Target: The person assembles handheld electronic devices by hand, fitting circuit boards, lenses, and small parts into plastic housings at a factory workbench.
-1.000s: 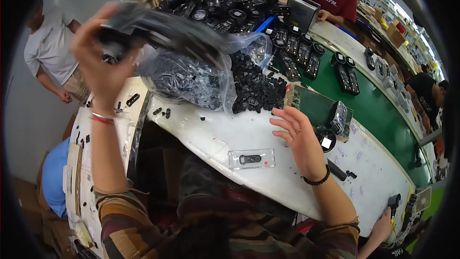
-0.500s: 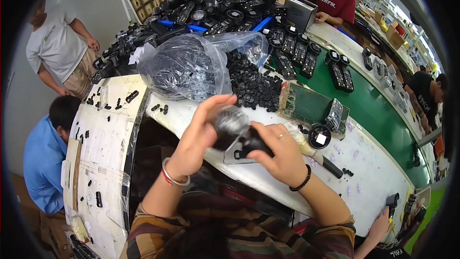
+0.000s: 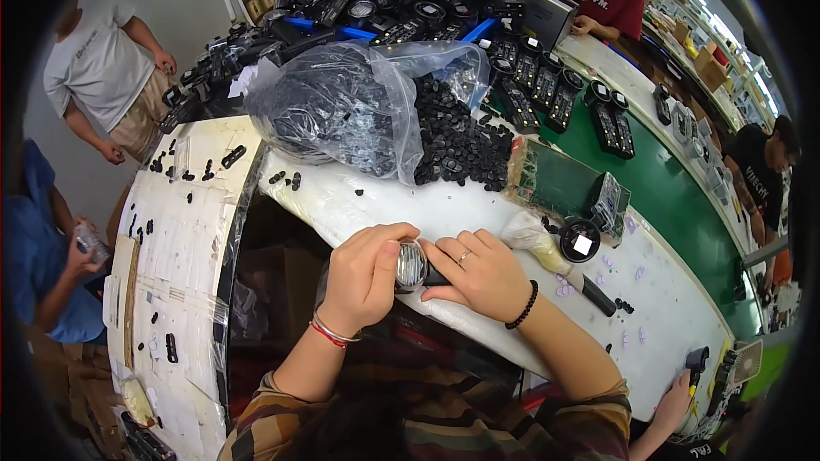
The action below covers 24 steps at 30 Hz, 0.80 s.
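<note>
Now both hands had come together at the white worktop (image 3: 478, 205) edge, left hand (image 3: 367, 277) and right hand (image 3: 478, 273) each closed around a small round clear-wrapped black part (image 3: 412, 265), raised arm lowered.

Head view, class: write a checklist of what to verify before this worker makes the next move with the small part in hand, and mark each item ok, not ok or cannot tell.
1. Left hand grips the small round clear-wrapped part: ok.
2. Right hand steadies the part from the other side, fingers touching it: ok.
3. Part held over the white bench edge, not out over the gap: ok.
4. Whether the black piece by the right fingers is seated in the part: cannot tell.
5. Supply at hand: pile of loose black parts and clear plastic bag lie on the bench beyond the hands: ok.
6. Bench beside the right wrist free of clutter: not ok, a black round cap lies near.
</note>
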Tool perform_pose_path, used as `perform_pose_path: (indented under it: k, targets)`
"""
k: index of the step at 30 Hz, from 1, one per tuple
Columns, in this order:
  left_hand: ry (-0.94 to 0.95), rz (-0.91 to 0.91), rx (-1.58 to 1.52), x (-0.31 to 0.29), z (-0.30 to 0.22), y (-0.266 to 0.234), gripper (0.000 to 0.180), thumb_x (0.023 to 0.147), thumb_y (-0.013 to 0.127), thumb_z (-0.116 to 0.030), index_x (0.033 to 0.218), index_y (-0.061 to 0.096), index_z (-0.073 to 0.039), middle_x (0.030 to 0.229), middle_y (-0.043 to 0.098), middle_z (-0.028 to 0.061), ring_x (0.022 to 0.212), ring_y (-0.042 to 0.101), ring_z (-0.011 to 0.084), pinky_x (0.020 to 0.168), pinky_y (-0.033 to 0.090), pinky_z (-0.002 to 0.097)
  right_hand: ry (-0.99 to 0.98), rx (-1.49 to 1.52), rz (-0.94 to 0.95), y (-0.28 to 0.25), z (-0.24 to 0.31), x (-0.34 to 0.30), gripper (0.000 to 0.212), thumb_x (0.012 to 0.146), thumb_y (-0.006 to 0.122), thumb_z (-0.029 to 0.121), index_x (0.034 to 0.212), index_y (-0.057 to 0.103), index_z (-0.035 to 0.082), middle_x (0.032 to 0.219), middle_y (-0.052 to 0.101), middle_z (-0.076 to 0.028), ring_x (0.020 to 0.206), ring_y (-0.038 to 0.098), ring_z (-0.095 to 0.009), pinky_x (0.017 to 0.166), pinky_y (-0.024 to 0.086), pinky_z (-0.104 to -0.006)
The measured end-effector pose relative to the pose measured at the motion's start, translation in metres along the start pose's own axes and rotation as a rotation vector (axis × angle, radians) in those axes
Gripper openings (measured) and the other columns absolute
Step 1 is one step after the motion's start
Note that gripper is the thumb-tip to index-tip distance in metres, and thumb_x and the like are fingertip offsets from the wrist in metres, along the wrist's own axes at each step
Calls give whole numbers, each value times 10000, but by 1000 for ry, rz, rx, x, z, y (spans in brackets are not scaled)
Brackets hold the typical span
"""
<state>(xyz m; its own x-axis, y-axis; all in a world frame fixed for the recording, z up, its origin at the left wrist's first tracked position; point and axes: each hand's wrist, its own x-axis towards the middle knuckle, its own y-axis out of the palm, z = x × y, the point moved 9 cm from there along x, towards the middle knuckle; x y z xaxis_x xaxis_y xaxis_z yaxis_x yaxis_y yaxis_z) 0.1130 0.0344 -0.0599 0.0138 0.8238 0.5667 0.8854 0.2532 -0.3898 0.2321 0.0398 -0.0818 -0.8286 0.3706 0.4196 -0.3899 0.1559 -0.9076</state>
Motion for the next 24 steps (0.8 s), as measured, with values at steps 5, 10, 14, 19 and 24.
perform_pose_path:
  k: [5, 10, 14, 19, 24]
  targets:
    - [-14, 27, 1, -1, 6, 2, 237, 921, 424, -97, 932, 623, 32, 827, 648, 173, 732, 621, 328, 683, 488, 363, 39, 5, 32, 10, -1, -1, 637, 746, 634, 486, 1177, 545, 26, 928, 531, -30, 832, 484, -179, 726, 397, -307]
    - [-41, -17, -67, -9, 22, 2, 250, 912, 402, -81, 923, 626, 30, 821, 650, 168, 737, 628, 319, 696, 493, 358, 82, 17, 121, 17, -1, 4, 625, 769, 624, 482, 1196, 529, 37, 962, 545, -32, 876, 505, -186, 747, 404, -315]
    - [-168, 3, -110, -4, 39, 5, 276, 922, 381, -90, 905, 629, 31, 803, 644, 171, 724, 634, 298, 682, 488, 334, 103, 118, 79, 15, -11, 9, 610, 782, 621, 494, 1189, 535, 48, 1064, 567, -52, 962, 536, -222, 804, 421, -332]
    - [-148, 8, -119, -9, 39, 4, 266, 922, 384, -90, 940, 621, 30, 798, 641, 172, 693, 626, 277, 650, 478, 314, 124, 75, 123, 17, -4, 8, 646, 764, 625, 532, 1194, 528, 60, 1105, 561, -51, 998, 529, -226, 808, 427, -349]
    - [-338, 79, -167, -6, 54, 10, 259, 919, 391, -92, 936, 619, 29, 833, 648, 176, 740, 642, 294, 690, 492, 329, 100, 123, 187, 26, -14, 11, 636, 763, 638, 523, 1186, 527, 62, 1086, 558, -59, 992, 522, -224, 797, 420, -345]
